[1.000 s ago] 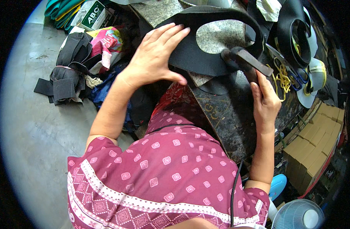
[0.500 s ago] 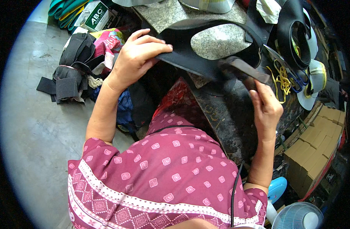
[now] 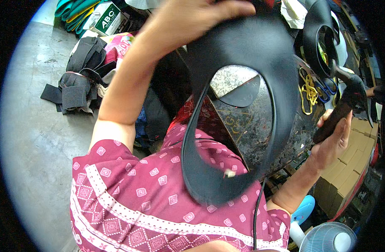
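My left hand (image 3: 201,19) grips the upper edge of a black brim-shaped sheet (image 3: 243,46) at the top of the view; the fingertips are partly blurred. The sheet has a large oval opening and a narrow curved band, and hangs upright before my chest, smeared by motion. A small pale spot shows on the band's lower part. Through the opening appear the dark worktable (image 3: 255,122) and a rounded black piece (image 3: 243,96) lying on it. Off to the right, my right hand (image 3: 337,134) is closed around the handle of a dark hammer (image 3: 348,103) with a curved head.
Yellow cord (image 3: 309,94) and blue-handled scissors (image 3: 327,90) lie on the table's right side, near black curved pieces (image 3: 318,21). Stacked cardboard (image 3: 348,157) and a fan (image 3: 331,237) stand right. Dark fabric scraps (image 3: 81,75) lie left, below a white-and-green box (image 3: 106,19).
The black sheet has swung from lying tilted over the table to hanging upright nearer me. My left hand has moved up and right. My right hand, with the hammer, has moved away to the right.
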{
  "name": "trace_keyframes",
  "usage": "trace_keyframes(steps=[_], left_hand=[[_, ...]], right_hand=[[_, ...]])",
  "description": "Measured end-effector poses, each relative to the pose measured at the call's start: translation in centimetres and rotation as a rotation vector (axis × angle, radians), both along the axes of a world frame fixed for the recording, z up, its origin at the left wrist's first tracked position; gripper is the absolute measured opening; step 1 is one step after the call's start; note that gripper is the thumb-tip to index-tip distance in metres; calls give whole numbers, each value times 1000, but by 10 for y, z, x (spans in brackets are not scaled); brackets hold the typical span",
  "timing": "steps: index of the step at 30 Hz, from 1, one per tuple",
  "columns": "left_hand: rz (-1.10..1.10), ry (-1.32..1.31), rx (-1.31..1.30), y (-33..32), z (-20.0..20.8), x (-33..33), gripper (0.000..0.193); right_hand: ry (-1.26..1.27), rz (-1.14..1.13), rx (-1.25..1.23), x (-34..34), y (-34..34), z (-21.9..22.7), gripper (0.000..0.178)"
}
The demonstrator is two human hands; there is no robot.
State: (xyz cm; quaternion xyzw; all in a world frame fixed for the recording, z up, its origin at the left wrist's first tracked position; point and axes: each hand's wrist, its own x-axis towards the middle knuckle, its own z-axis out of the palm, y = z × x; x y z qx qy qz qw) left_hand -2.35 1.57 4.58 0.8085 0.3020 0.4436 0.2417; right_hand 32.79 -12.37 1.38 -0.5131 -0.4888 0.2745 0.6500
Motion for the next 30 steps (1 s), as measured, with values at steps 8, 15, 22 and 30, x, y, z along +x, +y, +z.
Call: trace_keyframes(steps=[8,15,22,30], left_hand=[[281,570,528,65,-118,20,30],[196,587,632,83,-94,14,26],[259,599,706,90,-94,12,26],[443,335,833,45,-66,5,15]], right_hand=[[-226,73,-12,-37,23,-2,40],[-935,231,-160,-73,42,-20,35],[-502,165,-1,-66,36,-3,39],[-957,166,-191,-74,33,-45,41]])
